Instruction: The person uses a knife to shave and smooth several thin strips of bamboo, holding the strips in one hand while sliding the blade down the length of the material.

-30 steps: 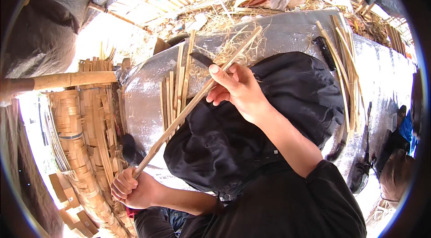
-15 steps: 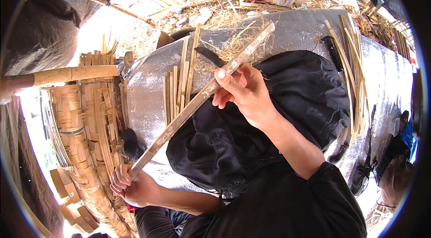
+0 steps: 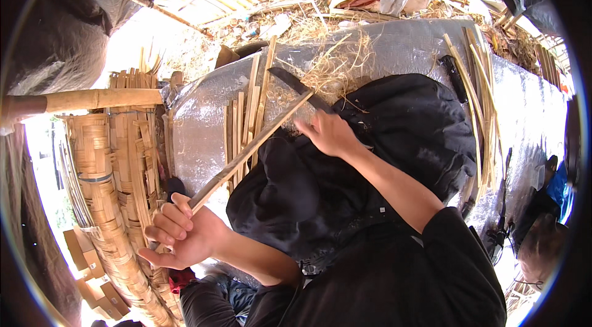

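Observation:
My left hand (image 3: 188, 231), at the lower left, is closed round the lower end of a long bamboo strip (image 3: 246, 151). From there the strip slants up and right over black cloth (image 3: 370, 136) on my lap, its narrow edge showing. My right hand (image 3: 330, 134) is off the strip, slightly blurred, with thumb and fingers apart. Just above its fingers lies a dark-bladed knife (image 3: 300, 86), partly crossed by the strip's upper end. Whether the fingers touch the knife, I cannot tell.
Thin bamboo strips (image 3: 250, 111) lie left of the cloth, more strips (image 3: 484, 105) at right beside a black object (image 3: 454, 77). Shavings (image 3: 345, 65) cover part of the silvery sheet (image 3: 197, 130). Woven bamboo (image 3: 102, 204) stands at left; another person's head (image 3: 542, 250) shows lower right.
My right hand has let go of the strip and dropped slightly toward the knife. The strip's upper end has come down and left, and the strip has turned edge-on. My left hand still grips it.

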Tool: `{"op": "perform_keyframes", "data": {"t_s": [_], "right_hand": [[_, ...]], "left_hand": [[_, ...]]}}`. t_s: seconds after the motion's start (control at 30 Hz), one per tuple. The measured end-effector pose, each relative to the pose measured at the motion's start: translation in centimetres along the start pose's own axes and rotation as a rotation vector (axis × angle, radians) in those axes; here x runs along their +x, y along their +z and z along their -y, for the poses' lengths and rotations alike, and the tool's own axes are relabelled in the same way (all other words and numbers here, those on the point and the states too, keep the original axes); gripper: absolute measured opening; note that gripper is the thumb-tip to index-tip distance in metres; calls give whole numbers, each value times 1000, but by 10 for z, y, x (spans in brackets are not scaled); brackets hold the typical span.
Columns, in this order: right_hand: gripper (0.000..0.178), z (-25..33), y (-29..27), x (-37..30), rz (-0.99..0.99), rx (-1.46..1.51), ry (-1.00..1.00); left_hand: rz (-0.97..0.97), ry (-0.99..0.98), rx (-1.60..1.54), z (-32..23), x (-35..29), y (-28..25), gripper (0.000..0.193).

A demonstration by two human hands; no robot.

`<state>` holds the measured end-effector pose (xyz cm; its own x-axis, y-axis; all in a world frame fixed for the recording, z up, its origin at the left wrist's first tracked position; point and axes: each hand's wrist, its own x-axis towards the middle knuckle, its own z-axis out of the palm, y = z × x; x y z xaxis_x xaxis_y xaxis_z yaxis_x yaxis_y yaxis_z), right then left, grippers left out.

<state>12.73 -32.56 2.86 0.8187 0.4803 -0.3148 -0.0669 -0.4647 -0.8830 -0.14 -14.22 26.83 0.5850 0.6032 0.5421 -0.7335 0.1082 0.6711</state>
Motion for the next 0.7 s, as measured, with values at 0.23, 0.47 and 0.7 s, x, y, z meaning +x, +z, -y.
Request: {"op": "perform_keyframes", "data": {"t_s": [0.23,0.47,0.7], "right_hand": [[41,-39,11,-30,-273,-580,-224],[45,-61,-17,-13,-71,-408,71],[72,-17,-66,-9,28,-196,188]], "left_hand": [[-32,59,101,0,6,16,57],[-298,-23,78,9,13,39,56],[-113,-7,88,5,15,46,56]]}}
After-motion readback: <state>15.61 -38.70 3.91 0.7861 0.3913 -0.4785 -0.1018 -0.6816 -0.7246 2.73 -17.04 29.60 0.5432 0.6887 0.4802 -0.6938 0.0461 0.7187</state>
